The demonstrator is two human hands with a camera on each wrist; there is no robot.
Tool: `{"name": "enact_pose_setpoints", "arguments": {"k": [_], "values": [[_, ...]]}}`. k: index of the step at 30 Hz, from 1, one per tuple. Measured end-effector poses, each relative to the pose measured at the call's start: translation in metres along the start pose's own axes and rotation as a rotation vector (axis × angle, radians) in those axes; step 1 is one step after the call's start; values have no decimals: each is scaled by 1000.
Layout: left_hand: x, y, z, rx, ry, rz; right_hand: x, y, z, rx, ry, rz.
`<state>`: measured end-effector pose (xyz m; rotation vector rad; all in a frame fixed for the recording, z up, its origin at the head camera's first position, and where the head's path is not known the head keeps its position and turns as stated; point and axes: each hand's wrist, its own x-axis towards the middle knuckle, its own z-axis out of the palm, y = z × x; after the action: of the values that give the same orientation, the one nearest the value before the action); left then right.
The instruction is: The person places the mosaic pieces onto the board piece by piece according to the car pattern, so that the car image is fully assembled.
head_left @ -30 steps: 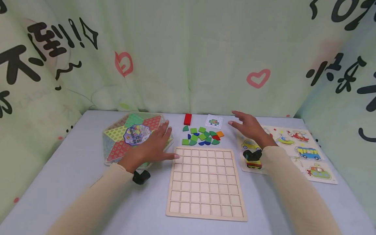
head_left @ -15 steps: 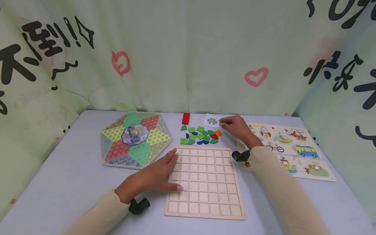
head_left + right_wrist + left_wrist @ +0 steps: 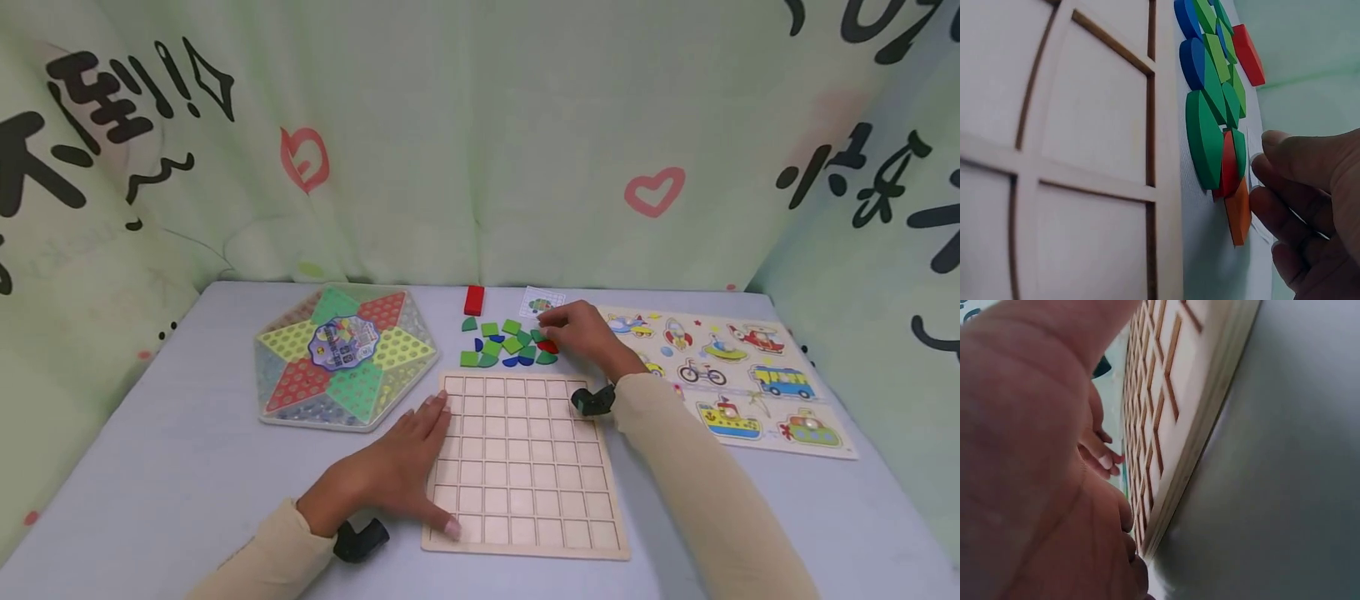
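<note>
A wooden grid board (image 3: 525,467) lies flat on the table. My left hand (image 3: 393,471) rests along its left edge with fingers extended and thumb over the lower left corner. Behind the board is a loose cluster of green, blue, red and orange wooden pieces. My right hand (image 3: 581,333) is over the right end of that cluster, fingers slightly bent. In the right wrist view its thumb and fingers stand apart, close to an orange piece (image 3: 1240,212), a red piece (image 3: 1229,165) and a green quarter-round piece (image 3: 1204,140). Nothing shows between them.
A small pattern card (image 3: 538,300) lies behind the right hand, and a red block (image 3: 474,300) stands near the back edge. On the left is a hexagonal Chinese checkers-style board (image 3: 352,383); on the right, a vehicle picture puzzle (image 3: 738,396). A curtain encloses the table.
My left hand has come down from over the hexagonal board onto the grid board's left edge. The right hand has moved left, past the card, to the pieces.
</note>
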<state>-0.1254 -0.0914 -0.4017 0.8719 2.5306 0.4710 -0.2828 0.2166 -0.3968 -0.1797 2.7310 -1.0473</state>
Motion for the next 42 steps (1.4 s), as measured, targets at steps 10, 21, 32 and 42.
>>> {"name": "enact_pose_setpoints", "arguments": {"k": [10,21,32,42], "values": [[0,2,5,39,6,3,2,0,7,-72,-3,-39],[3,0,8,13,14,-10,1,3,11,-47,9,-5],[3,-1,13,-4,16,-8,-4,0,14,-14,67,-21],[2,-2,12,14,18,-4,-6,4,9,33,115,-6]]}}
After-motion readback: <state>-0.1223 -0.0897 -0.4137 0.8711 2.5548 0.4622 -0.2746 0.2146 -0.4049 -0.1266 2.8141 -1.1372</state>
